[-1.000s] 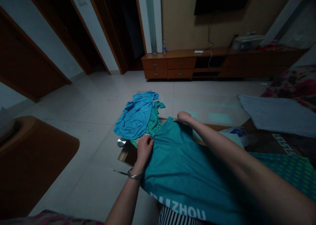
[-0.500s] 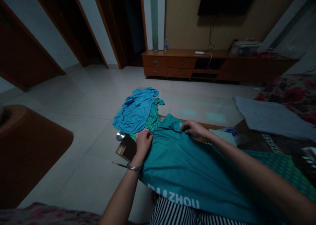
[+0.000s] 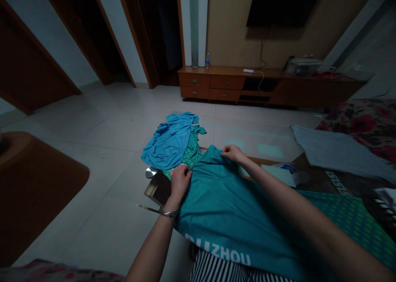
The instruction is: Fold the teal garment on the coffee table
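Observation:
A teal shirt (image 3: 235, 203) with white lettering near its lower edge lies spread over the low table and the striped-clothed lap. My left hand (image 3: 180, 181) is closed on the shirt's left edge, a metal bangle on its wrist. At the upper edge, by the collar end, my right hand (image 3: 232, 153) pinches the fabric. Beyond my left hand, a bright blue garment (image 3: 170, 139) is heaped on a green patterned one (image 3: 192, 148). More green dotted cloth (image 3: 349, 212) extends to the right from under my right forearm.
Grey cloth (image 3: 340, 150) lies at the right, by a floral cover (image 3: 368, 121). A brown rounded furniture piece (image 3: 46, 195) stands at the left. Past the tiled floor is a wooden TV cabinet (image 3: 198, 84). A clear plastic bag (image 3: 297, 172) rests on the table (image 3: 156, 189).
My right hand has moved slightly left and up, drawing the shirt's collar edge with it. My left hand keeps its hold almost in place. The view has tilted slightly upward.

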